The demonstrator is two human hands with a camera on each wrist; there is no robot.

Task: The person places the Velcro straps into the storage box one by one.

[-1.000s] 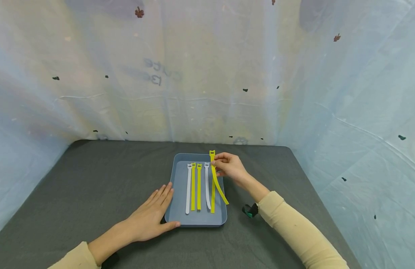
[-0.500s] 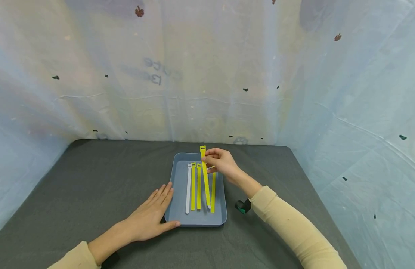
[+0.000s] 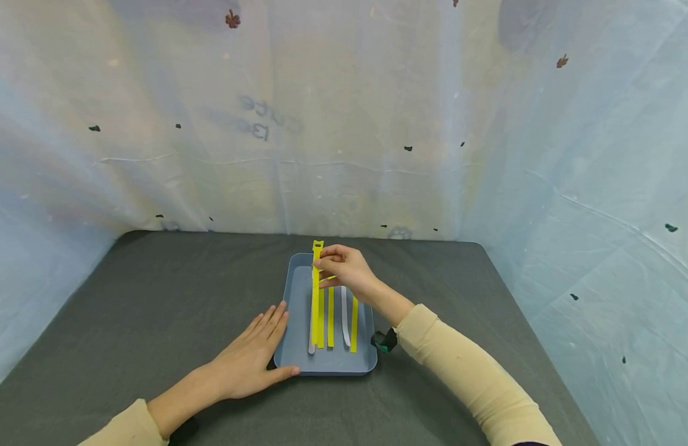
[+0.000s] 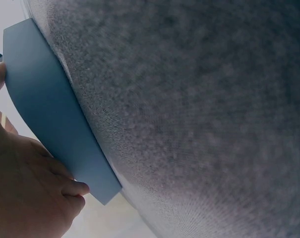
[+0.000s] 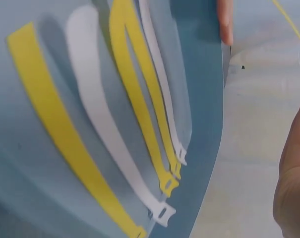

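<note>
My right hand (image 3: 344, 267) sits just above the middle of the head view, over the far end of the blue tray (image 3: 295, 291), and pinches a yellow strap (image 3: 316, 291) near its slotted head between thumb and fingertips. The strap hangs down from that pinch toward the lower edge of the frame, over the left part of the tray; its slotted head sticks up above my fingers, past the tray's far rim.

My left hand (image 3: 249, 365) lies lower left of centre, flat on the grey tabletop (image 3: 154, 297) with the fingers straight and together, holding nothing. The thumb runs along the tray's near left corner and touches it; the left wrist view shows my fingers (image 4: 70, 188) against the tray's outer wall (image 4: 45, 114).

More straps lie lengthwise in the tray, side by side. In the right wrist view I count a yellow one (image 5: 65, 144) at the left, a white one (image 5: 110, 134) next to it, then two yellow ones (image 5: 145, 99) close together, and a white one (image 5: 164, 99) toward the right, all with their slotted ends at the bottom of that frame.

A small green and black object (image 3: 384, 341) rests on the tabletop just right of the tray, beside my right sleeve (image 3: 461, 378). Pale plastic sheeting (image 3: 488, 155) hangs behind and to both sides of the tabletop.
</note>
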